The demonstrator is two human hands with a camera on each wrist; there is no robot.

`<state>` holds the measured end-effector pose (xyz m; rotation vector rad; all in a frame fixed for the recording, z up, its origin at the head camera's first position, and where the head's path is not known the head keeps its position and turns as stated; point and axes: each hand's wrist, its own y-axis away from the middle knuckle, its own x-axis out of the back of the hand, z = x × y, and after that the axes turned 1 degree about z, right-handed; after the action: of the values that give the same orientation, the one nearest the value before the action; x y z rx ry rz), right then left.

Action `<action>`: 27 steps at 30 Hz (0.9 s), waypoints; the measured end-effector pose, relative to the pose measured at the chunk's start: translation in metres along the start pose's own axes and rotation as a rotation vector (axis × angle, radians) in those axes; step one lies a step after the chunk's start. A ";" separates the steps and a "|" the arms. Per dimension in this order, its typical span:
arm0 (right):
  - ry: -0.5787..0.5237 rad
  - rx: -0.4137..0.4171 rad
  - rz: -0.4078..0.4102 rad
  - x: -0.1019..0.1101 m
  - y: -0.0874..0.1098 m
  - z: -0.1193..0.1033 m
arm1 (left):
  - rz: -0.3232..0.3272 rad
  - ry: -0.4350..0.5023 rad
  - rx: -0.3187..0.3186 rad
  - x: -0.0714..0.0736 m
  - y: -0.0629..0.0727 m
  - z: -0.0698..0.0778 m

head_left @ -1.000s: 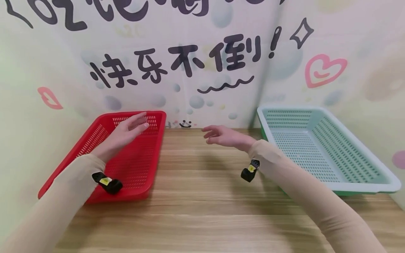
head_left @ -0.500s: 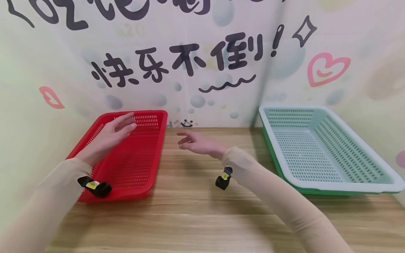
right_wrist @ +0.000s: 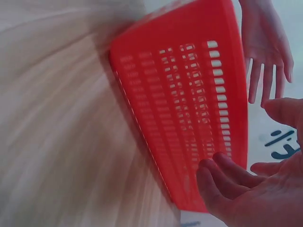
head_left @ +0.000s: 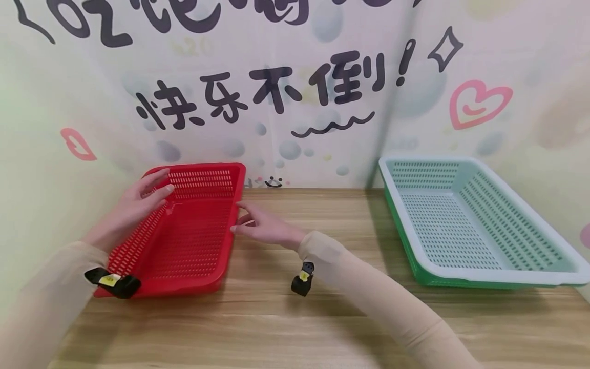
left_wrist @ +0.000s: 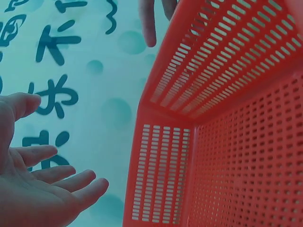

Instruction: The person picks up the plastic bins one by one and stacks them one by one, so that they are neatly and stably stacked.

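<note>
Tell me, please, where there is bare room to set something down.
The table is bare between the red basket and the pale green basket, beyond the right sleeve; the green one's floor is bare too. The red basket's sides are crowded: the left hand near its left rim, the right hand near its right wall.

Around the left hand (head_left: 135, 202), the red basket (head_left: 193, 241) looks like moulded plastic, smooth and fairly glossy, its walls pierced with slots. Well off to the right hand's (head_left: 265, 225) right, the pale basket (head_left: 461, 225) with green outer walls seems plastic too, smooth with a softer sheen. Beneath both hands the tabletop (head_left: 299, 323) is wood-grained, smooth and low in shine; real wood or laminate, I can't tell. Behind the hands hangs a matt printed backdrop (head_left: 276, 138), faintly creased. Matt, softly wrinkled cloth sleeves (head_left: 382, 292) cover the forearms.
</note>
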<state>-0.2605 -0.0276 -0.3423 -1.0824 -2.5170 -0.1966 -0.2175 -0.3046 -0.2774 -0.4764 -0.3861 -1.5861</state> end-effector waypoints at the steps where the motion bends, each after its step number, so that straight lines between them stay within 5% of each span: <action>1: -0.001 0.009 0.000 -0.003 -0.001 0.000 | 0.003 0.009 -0.011 0.002 0.001 -0.002; 12: -0.017 0.044 0.024 -0.022 -0.002 0.003 | 0.017 0.020 0.001 0.018 0.017 -0.020; 23: -0.035 0.032 0.045 -0.023 0.000 0.008 | 0.023 0.087 0.133 0.039 0.034 -0.043; 27: -0.035 0.026 0.047 -0.024 0.001 0.009 | 0.044 0.041 0.123 0.048 0.042 -0.055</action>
<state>-0.2476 -0.0409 -0.3599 -1.1435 -2.5146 -0.1331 -0.1813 -0.3772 -0.3003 -0.3557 -0.4365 -1.5176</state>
